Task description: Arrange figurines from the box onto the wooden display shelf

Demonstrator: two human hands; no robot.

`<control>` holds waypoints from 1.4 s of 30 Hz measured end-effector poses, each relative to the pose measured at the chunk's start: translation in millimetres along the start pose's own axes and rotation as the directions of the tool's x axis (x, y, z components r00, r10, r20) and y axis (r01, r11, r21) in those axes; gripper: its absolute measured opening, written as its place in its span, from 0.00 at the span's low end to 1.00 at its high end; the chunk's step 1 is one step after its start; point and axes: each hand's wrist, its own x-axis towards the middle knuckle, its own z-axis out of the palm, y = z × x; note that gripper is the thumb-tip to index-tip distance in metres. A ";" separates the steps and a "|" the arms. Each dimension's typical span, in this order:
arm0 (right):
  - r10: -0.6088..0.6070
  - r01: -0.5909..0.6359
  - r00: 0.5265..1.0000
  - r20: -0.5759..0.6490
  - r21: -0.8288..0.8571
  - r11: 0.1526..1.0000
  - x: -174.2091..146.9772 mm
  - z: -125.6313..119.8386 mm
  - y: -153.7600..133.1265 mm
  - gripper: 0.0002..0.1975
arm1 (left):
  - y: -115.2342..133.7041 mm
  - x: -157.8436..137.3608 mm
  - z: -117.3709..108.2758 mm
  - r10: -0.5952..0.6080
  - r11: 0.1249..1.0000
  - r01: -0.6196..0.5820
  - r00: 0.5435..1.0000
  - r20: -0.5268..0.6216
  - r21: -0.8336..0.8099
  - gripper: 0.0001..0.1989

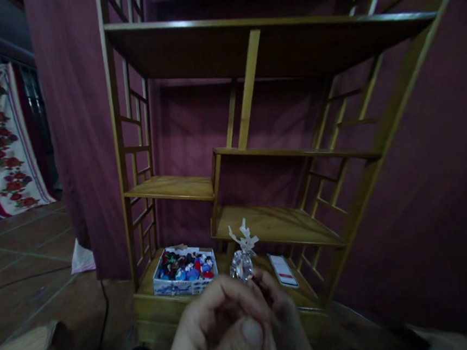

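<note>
Both my hands are together at the bottom centre, fingers closed. A small clear ornament rises just above them, with a faceted, glassy body and a frosted, leaf-like or antler-like top. My left hand is curled in a pinch, its thumb and forefinger meeting in front of the ornament's lower end. Behind and to the right, my right hand has its fingertips against the ornament's base. The fingers hide the lower part of the ornament and the exact grip.
A wooden shelf unit stands ahead. On its bottom board sit a box of small colourful figures and a phone with a lit screen. A dark curtain hangs at left. A cable crosses the floor near a mat.
</note>
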 end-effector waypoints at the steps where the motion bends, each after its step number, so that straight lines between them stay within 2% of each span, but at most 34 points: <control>1: -0.041 0.041 0.999 -0.002 0.012 0.999 1.3 -2.8 -4.7 0.13 | -4.7 5.6 -0.9 0.005 0.999 -0.003 0.999 -0.034 0.054 0.14; 4: -0.132 0.132 0.991 -0.028 -0.004 0.991 4.9 -11.8 -18.0 0.12 | -21.2 20.8 -6.0 0.085 0.970 -0.040 0.979 -0.183 0.241 0.12; 6: -0.132 0.130 0.991 -0.029 -0.044 0.990 6.7 -17.8 -24.5 0.12 | -31.5 30.5 -9.7 0.154 0.937 -0.055 0.952 -0.265 0.346 0.11; 11: -0.107 0.101 0.992 -0.062 -0.092 0.991 9.9 -30.5 -30.4 0.12 | -49.6 51.6 -15.1 0.224 0.831 -0.020 0.927 -0.302 0.556 0.13; 16: -0.116 0.111 0.991 -0.070 -0.082 0.990 14.1 -42.4 -32.1 0.11 | -61.0 68.0 -11.3 0.207 0.773 -0.023 0.954 -0.218 0.634 0.14; 21: -0.158 0.150 0.983 -0.097 -0.085 0.985 19.1 -55.8 -34.7 0.08 | -63.3 80.6 0.5 0.169 0.780 -0.067 0.980 -0.107 0.622 0.11; 24: -0.162 0.155 0.980 -0.112 -0.073 0.985 21.5 -63.2 -35.9 0.08 | -62.5 86.2 6.2 0.151 0.779 -0.068 0.985 -0.081 0.624 0.12; 30: -0.160 0.149 0.978 -0.137 -0.090 0.985 22.4 -76.0 -46.0 0.08 | -64.6 96.4 15.6 0.204 0.708 -0.121 0.978 -0.038 0.695 0.12; 36: -0.191 0.165 0.968 -0.162 -0.158 0.973 26.7 -94.4 -55.5 0.08 | -57.2 111.7 30.7 0.206 0.733 -0.181 0.978 0.040 0.656 0.12; 42: -0.237 0.213 0.955 -0.180 -0.139 0.967 39.8 -115.3 -70.2 0.09 | -38.1 130.1 52.4 0.193 0.764 -0.227 0.974 0.122 0.604 0.12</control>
